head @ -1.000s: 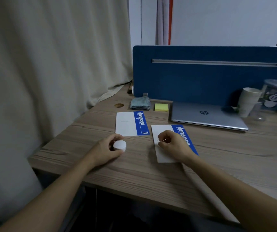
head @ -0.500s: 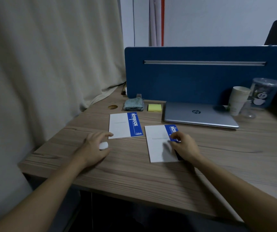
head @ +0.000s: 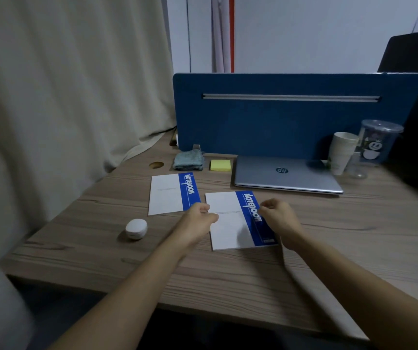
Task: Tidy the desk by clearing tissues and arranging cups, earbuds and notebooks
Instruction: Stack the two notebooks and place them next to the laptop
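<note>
We are reaching both bare forearms forward over the wood-grain desk [head: 228,279]. Our left hand [head: 197,221] is curling loosely, fingers folded toward the palm, and is touching the left edge of the nearer white notebook with a blue spine band [head: 230,223]; we cannot tell whether it is gripping that edge. Our right hand [head: 278,218] is also curling into a loose fist and is lying over the blue band at the notebook's right edge; its grip is likewise unclear. The nearer notebook is lying flat between the two hands. A second white-and-blue notebook [head: 170,193] is lying flat just beyond and to the left. The white rounded earbud case [head: 136,229] is resting alone on the desk, well left of our left hand. The stacked white paper cups [head: 341,152] are standing upright near the closed silver laptop [head: 286,176], beside the blue divider panel [head: 291,117].
</note>
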Motion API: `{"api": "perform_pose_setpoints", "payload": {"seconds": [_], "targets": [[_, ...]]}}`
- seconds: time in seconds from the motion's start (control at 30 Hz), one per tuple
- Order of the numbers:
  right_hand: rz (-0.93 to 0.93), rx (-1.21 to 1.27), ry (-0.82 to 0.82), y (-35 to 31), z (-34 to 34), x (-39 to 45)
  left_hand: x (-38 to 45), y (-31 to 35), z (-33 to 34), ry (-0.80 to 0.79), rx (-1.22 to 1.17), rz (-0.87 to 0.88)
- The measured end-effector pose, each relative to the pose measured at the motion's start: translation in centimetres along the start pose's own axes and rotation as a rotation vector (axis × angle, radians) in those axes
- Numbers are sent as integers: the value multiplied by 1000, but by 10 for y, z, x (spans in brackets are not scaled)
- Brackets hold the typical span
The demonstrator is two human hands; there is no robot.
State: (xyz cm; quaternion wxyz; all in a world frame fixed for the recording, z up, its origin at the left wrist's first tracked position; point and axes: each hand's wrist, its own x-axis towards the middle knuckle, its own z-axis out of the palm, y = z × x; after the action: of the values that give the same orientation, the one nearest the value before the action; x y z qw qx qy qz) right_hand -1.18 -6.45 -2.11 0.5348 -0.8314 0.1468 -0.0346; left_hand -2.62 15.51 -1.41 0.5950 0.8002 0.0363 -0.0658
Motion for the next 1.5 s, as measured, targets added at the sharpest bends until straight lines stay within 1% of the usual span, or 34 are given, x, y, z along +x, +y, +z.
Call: {"api": "perform_pose_setpoints", "payload": {"seconds": [0.1, 0.17, 0.2, 0.27, 0.33, 0.43, 0.53, 0.7, 0.87, 0.97, 1.13, 1.23, 1.37, 1.5], "targets": [[84, 123, -11, 1, -3, 2, 3, 5, 2, 34, -192, -111], [117, 186, -43, 2, -5, 3, 1, 4, 2, 37, -229, -134], [129, 216, -68, 3, -5, 2, 1, 3, 2, 22, -223, -124], [144, 279, -122, 2, -4, 1, -1, 2, 4, 8, -121, -82], [141, 289, -142, 0, 0, -1, -2, 2, 4, 31, -58, -45], [120, 337, -136, -4, 7, 0, 1, 4, -4, 61, -99, -37], [128, 360, -184, -10, 18, 2, 6, 7, -19, 78, -155, -41], [124, 308, -276, -24, 44, 5, 17, 8, -52, 119, -197, -38], [19, 276, -290, -47, 74, 18, 33, 0, -87, 144, -186, -40], [-33, 225, -293, -60, 92, 29, 46, -5, -105, 164, -178, -77], [-82, 162, -298, -76, 119, 52, 70, -7, -132, 200, -14, -124], [-79, 132, -289, -83, 130, 65, 84, -10, -142, 219, 83, -118], [-61, 64, -309, -86, 141, 79, 100, -16, -151, 226, 118, -126], [-114, -66, -266, -82, 149, 88, 111, -27, -156, 255, 99, -103]]}}
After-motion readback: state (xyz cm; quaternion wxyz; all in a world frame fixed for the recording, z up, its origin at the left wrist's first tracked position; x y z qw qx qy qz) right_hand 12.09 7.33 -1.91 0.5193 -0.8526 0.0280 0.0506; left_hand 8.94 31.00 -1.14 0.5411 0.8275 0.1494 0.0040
